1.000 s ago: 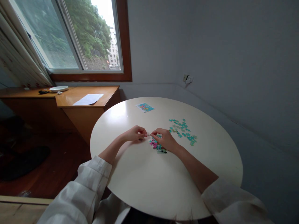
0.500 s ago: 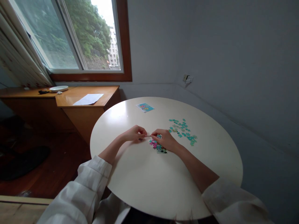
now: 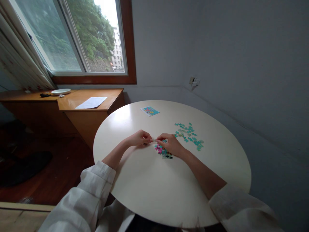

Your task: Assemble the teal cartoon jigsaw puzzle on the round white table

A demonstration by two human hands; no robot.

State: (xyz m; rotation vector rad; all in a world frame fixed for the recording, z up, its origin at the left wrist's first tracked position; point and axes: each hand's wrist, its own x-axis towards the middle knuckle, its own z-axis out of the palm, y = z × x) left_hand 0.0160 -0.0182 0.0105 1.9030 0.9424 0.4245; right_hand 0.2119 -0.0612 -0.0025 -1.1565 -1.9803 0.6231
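Observation:
Both my hands meet near the middle of a round white table. My left hand and my right hand each pinch a small pale puzzle piece, fingertips almost touching. Under my right hand lies a joined patch of puzzle with pink and teal colours, partly hidden by the palm. A scatter of loose teal puzzle pieces lies to the right of that hand. A small printed picture card rests at the far side of the table.
A wooden desk stands to the left under the window, with a white sheet of paper and a white plate on it. A grey wall runs close along the table's right side, with a wall socket.

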